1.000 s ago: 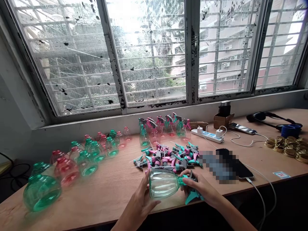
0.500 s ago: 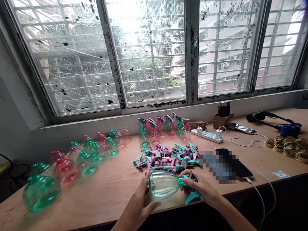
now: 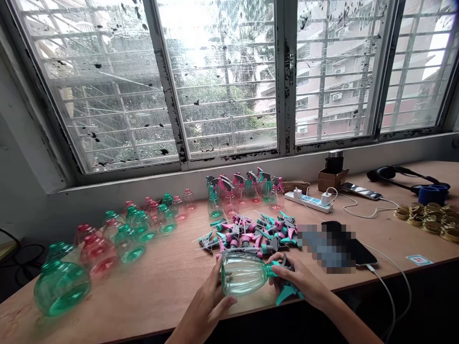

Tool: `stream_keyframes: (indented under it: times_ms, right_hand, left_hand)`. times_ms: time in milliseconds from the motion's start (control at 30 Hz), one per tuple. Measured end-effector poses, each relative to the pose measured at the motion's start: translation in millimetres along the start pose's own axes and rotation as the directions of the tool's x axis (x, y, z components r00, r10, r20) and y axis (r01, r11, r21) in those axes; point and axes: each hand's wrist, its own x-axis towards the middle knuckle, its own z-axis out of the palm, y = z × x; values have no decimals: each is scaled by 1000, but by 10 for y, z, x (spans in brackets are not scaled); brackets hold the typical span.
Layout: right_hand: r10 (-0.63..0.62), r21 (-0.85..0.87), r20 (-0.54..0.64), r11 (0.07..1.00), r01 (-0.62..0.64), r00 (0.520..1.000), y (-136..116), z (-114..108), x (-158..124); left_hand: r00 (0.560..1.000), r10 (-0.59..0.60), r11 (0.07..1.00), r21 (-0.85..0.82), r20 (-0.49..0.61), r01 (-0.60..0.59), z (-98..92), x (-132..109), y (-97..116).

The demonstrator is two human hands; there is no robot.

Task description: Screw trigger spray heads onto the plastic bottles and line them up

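A clear green spray bottle (image 3: 244,274) lies on its side in the air near the table's front edge, its neck pointing right. My left hand (image 3: 211,292) is closed around its base end, thumb below. At the neck, my right hand (image 3: 294,278) grips a teal and grey trigger sprayer head (image 3: 287,292), which sits at the bottle's mouth. The fingers of that hand partly hide the joint. Just behind the bottle is a heap of loose pink, teal and grey sprayer heads (image 3: 247,234) with thin tubes.
Several open green and red bottles (image 3: 126,243) stand at the left. Spray bottles with heads fitted (image 3: 229,196) stand by the wall. A power strip (image 3: 309,201), a cabled phone (image 3: 358,251), headphones (image 3: 401,174) and gold-coloured pieces (image 3: 428,217) lie on the right.
My left thumb has shifted slightly at the bottle's base, and the bottle looks a little turned. My right hand keeps nearly the same place on the sprayer head.
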Motion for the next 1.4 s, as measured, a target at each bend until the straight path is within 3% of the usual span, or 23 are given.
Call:
stream_keyframes:
  times_ms: [200, 567, 767, 900, 1167, 1400]
  right_hand:
    - [9, 14, -26, 1000, -9, 1000, 27, -19, 7]
    - [-7, 0, 9, 1000, 7, 1000, 35, -19, 18]
    - [2, 5, -11, 1000, -2, 1000, 35, -17, 10]
    - [-2, 1, -11, 1000, 2, 1000, 35, -20, 11]
    - [-4, -22, 10, 1000, 4, 1000, 11, -9, 6]
    - [-12, -26, -3, 1000, 12, 1000, 12, -6, 1]
  left_hand:
    - [998, -30, 997, -67, -51, 26, 23, -2, 74]
    - [999, 8, 987, -160, -45, -15, 27, 3, 79]
    - [999, -37, 998, -50, -37, 35, 15, -2, 74]
    - [998, -19, 997, -69, -56, 15, 40, -1, 106]
    - [1000, 15, 999, 37, -11, -15, 28, 9, -55]
    - [1000, 5, 999, -33, 3, -5, -20, 9, 77]
